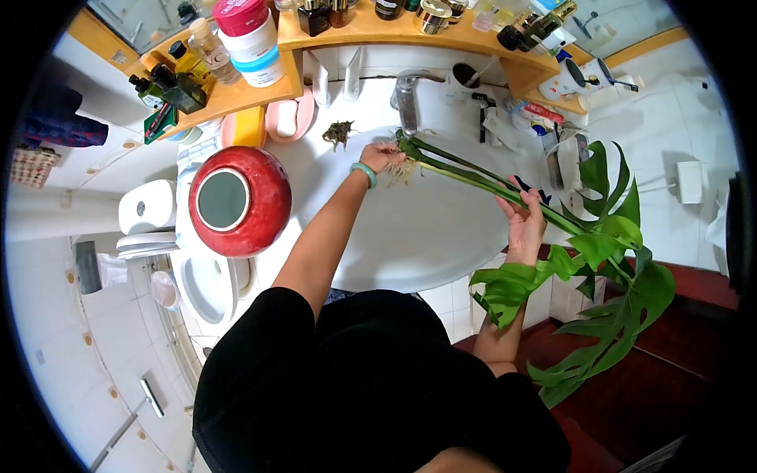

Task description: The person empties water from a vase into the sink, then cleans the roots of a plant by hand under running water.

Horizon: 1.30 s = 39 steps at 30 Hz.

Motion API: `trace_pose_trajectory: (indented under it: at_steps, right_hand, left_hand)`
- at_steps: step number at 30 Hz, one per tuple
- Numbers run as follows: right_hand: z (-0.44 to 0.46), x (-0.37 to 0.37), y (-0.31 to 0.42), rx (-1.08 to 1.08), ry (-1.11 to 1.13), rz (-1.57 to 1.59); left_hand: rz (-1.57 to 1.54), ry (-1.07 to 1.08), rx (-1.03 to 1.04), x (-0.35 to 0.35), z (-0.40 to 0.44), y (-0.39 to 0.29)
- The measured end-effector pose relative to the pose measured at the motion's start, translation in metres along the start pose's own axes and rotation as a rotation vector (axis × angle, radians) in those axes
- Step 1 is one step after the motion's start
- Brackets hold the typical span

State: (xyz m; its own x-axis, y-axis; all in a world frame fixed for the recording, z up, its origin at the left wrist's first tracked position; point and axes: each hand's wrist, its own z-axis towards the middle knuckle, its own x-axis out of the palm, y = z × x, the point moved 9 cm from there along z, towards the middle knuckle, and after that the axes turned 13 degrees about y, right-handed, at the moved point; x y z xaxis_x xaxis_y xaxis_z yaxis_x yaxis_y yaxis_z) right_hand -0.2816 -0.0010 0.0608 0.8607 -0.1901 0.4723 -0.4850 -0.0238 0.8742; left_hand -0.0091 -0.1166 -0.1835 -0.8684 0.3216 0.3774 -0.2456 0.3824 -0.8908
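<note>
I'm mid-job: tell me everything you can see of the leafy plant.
The leafy plant is held slantwise over the sink, its root end near the faucet. Thin pale roots hang bare beside the left hand, which grips that end; the right hand holds the long green stems partway along. Large, deeply split leaves spread beyond the sink's right side, one hiding part of the right forearm.

Your monstera (607, 246) has smooth leaves with a waxy sheen, while its roots (400, 172) look rough and fibrous. Below it, the washbasin (426, 232) is smooth, glossy ceramic, with a polished metal faucet (407, 106) at its back edge. The red pot (272, 201) beside it looks glazed. Your left sleeve (256, 351) is matt cloth, your bracelet (363, 173) smooth and stone-like, the shelf (367, 35) satiny wood.
</note>
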Motion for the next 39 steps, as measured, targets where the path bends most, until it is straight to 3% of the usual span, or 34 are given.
trace_pose_trajectory:
  at_steps: [5,7,8,10,13,16,20,22,29,34,39]
  right_hand:
    - [0.000,-0.003,-0.001,-0.004,-0.008,0.024]
    - [-0.001,-0.002,0.000,-0.006,-0.020,0.032]
    - [-0.001,-0.002,0.000,-0.007,-0.029,0.039]
    - [0.000,-0.004,0.000,-0.006,-0.008,0.046]
    - [0.000,-0.001,0.001,0.003,0.000,0.052]
    - [0.000,-0.004,0.001,0.012,-0.008,0.053]
    - [0.001,-0.009,0.001,0.026,-0.001,0.067]
    - [-0.001,-0.005,0.003,0.031,-0.018,0.066]
    - [0.001,-0.004,0.004,0.040,0.006,0.053]
    - [0.000,-0.002,0.006,0.030,0.001,0.032]
    - [-0.003,-0.001,0.010,0.032,-0.022,0.024]
  left_hand:
    - [-0.169,-0.034,-0.060,0.003,-0.002,0.002]
    - [-0.471,-0.035,-0.125,0.009,-0.005,0.003]
    - [-0.470,-0.035,-0.124,0.006,-0.006,0.000]
    - [-0.515,0.231,-0.203,0.023,-0.006,-0.002]
    - [-0.423,0.133,-0.232,0.014,0.000,0.010]
    - [-0.332,0.173,-0.250,0.015,-0.005,0.003]
    - [-0.366,0.293,-0.227,0.013,-0.007,0.005]
    - [-0.429,0.241,-0.307,0.011,-0.016,0.003]
    - [-0.480,0.165,-0.268,-0.011,-0.007,0.019]
    - [-0.137,0.083,-0.176,-0.019,-0.009,-0.003]
    - [-0.114,0.192,-0.195,-0.017,-0.013,-0.009]
